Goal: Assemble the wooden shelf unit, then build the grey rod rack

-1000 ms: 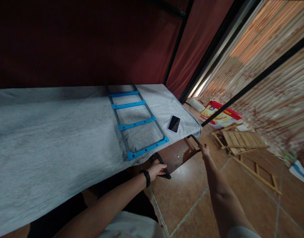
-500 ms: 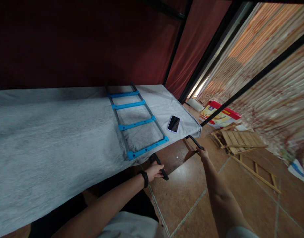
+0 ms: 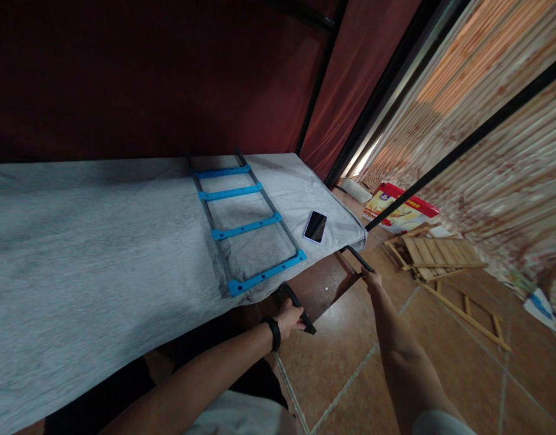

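Observation:
My left hand, with a black band on its wrist, is closed around a black curved bar at the front edge of the cloth-covered surface. Farther right, my right hand grips a second black curved bar near its end. Between the two bars lies a brown panel, partly hidden under the cloth. How the bars join the panel cannot be made out. Just behind my left hand, a blue-and-grey ladder-like frame rests flat on the grey cloth.
A phone lies on the cloth, right of the frame. On the tiled floor to the right are a folded wooden slatted piece and a red-and-yellow box. A black pole slants across the right side; dark red curtains hang behind.
My left hand and its bar have shifted slightly right and down. The right hand keeps its grip almost in place. The view has moved a little.

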Tool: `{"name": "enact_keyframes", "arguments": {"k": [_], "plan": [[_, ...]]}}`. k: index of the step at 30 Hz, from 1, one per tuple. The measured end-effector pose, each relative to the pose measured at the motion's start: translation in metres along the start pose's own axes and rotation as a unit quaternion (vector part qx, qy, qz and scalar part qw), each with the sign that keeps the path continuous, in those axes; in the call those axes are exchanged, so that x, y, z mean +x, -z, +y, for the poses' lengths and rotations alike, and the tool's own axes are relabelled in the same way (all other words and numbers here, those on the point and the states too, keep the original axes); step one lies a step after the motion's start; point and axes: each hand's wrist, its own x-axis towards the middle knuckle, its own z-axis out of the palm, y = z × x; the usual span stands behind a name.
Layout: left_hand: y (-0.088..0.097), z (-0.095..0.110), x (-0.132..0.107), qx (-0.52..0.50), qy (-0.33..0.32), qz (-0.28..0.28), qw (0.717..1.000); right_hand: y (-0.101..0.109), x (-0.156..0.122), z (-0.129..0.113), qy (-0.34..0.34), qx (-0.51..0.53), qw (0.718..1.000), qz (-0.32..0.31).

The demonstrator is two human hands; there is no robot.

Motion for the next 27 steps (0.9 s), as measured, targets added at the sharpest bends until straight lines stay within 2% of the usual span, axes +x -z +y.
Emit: {"name": "enact_keyframes", "arguments": {"k": [8,18,27], "plan": [[0.001,0.007,0.001,-0.002,0.004,0.001,1.000,0.000,-0.001,-0.002,-0.024,-0.006,1.000,0.012],[0.010,-0.003,-0.003,-0.028,-0.016,-0.054,0.998,-0.005,-0.015,0.010,-0.024,0.002,1.000,0.010],[0.021,-0.008,-0.009,-0.046,-0.038,-0.075,0.995,-0.007,-0.022,0.019,-0.049,0.002,0.999,-0.013]]}}
